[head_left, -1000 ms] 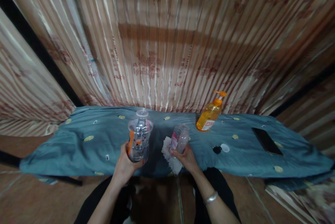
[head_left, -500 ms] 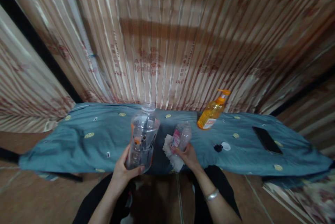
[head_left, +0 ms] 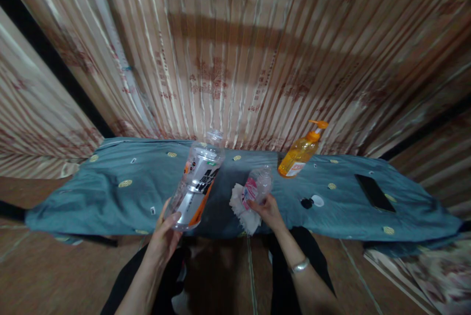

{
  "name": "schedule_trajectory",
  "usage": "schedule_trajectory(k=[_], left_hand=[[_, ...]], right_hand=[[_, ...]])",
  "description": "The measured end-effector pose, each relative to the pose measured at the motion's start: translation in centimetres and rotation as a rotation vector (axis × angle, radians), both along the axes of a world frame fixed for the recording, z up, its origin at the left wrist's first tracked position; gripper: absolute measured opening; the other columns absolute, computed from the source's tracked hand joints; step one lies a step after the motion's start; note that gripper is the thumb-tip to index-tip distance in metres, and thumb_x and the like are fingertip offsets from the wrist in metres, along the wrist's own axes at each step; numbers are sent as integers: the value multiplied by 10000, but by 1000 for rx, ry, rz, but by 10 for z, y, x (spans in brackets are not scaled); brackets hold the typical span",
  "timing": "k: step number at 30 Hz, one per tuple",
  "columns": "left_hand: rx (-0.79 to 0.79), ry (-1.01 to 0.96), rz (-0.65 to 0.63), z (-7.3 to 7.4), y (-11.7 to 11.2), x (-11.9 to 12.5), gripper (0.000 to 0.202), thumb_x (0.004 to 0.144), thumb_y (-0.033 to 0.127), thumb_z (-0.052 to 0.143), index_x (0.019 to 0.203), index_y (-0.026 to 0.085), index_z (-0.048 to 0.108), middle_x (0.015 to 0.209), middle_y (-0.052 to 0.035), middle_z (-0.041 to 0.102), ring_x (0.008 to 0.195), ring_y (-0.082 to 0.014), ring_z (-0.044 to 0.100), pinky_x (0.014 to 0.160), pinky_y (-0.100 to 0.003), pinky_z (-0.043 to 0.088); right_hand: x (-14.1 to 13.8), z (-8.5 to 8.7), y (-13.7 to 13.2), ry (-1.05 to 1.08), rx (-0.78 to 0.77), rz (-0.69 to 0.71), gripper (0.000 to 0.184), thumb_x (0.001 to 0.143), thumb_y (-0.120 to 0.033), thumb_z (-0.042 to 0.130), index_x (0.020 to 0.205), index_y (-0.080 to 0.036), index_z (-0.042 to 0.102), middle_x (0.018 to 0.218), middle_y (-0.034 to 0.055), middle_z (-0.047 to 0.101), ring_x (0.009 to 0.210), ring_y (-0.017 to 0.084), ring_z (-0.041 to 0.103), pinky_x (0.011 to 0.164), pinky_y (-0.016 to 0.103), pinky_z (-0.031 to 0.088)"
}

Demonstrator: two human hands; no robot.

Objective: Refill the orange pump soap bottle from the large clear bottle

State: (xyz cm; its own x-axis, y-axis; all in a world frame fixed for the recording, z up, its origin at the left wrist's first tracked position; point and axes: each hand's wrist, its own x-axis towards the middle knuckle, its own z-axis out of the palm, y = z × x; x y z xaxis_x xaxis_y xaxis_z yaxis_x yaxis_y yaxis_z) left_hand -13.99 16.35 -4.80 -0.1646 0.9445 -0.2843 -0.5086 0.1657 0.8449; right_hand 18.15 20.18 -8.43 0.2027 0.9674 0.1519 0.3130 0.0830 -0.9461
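In the head view, my left hand (head_left: 166, 230) is closed round the lower part of a large clear plastic bottle (head_left: 195, 185). It has a silver, black and orange label, shows no cap and leans to the right. My right hand (head_left: 268, 212) grips a smaller clear plastic bottle (head_left: 262, 180) with a pink label, also tilted. A crumpled white cloth or tissue (head_left: 247, 217) lies against that bottle's lower left side; whether my right fingers hold it too I cannot tell. Both bottles are over a teal patterned cloth (head_left: 106, 202).
An orange pump bottle (head_left: 299, 155) stands at the back, right of the small bottle. Small black and white round items (head_left: 317, 200) lie nearer, and a dark phone (head_left: 374, 192) rests at the right. A pleated patterned curtain (head_left: 228, 69) hangs behind.
My left hand has turned the large bottle, bringing its silver label into view, and tilted it to the right. The small bottle has barely moved in my right hand.
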Motion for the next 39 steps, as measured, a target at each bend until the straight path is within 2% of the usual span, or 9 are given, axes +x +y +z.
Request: schedule_trajectory(k=[4,8,11,14,21,28,31,35,39], left_hand=[[-6,-58,-14,-4,-1,-1,805,530,431,1018,1265,220,770,1160,-128,852,1164,-432,795,971,-570,682],[9,-81,-30,2,0,4,825,566,462,995,1310,187,770,1176,-162,851,1183,-451,789,969,-571,684],[18,-82,-32,10,0,9,824,582,516,986,1318,212,774,1197,-145,851,1190,-452,787,945,-584,689],[10,-66,-8,14,0,11,805,584,571,974,1287,232,778,1116,-113,860,1097,-437,811,850,-576,705],[25,-14,31,19,-2,19,746,590,626,950,1173,195,775,1086,-125,843,965,-401,808,630,-438,671],[78,19,88,28,-1,30,791,569,656,948,1192,217,737,1070,-88,813,881,-323,777,539,-332,593],[92,34,78,25,-3,26,754,598,632,947,1199,228,736,1079,-77,799,801,-285,755,477,-299,536],[110,44,60,19,-4,20,706,633,622,934,1199,246,740,1121,-71,791,762,-266,737,450,-305,524],[126,49,51,19,-3,19,699,622,631,952,1160,235,745,1094,-74,791,747,-262,729,438,-305,520]], right_hand=[[2,2,4,-15,-46,-18,456,644,-597,908,850,-224,746,825,61,836,765,292,779,704,421,658],[2,5,7,-30,-60,-58,446,631,-544,896,902,-234,724,854,64,849,775,293,782,720,413,657],[-1,6,5,-2,-38,-52,432,664,-529,837,952,-233,710,921,86,857,836,310,798,783,436,662],[-4,7,1,35,-18,-27,443,670,-518,809,984,-225,698,958,106,858,871,333,805,828,477,664],[-5,10,-4,-26,-10,-2,491,718,-546,846,1055,-208,728,1000,122,861,907,349,806,850,480,664],[-6,6,-4,-103,10,-14,633,740,-716,796,1114,-210,721,1024,145,863,907,367,816,846,515,670],[-8,6,-4,-83,13,4,622,766,-675,790,1175,-211,724,1095,154,864,976,372,832,904,526,677],[-9,10,-6,-75,13,44,628,788,-587,807,1258,-180,715,1170,175,851,1069,391,833,974,549,674],[-8,11,-7,-81,32,69,592,818,-508,792,1322,-211,700,1256,146,840,1141,378,814,1039,573,655]])
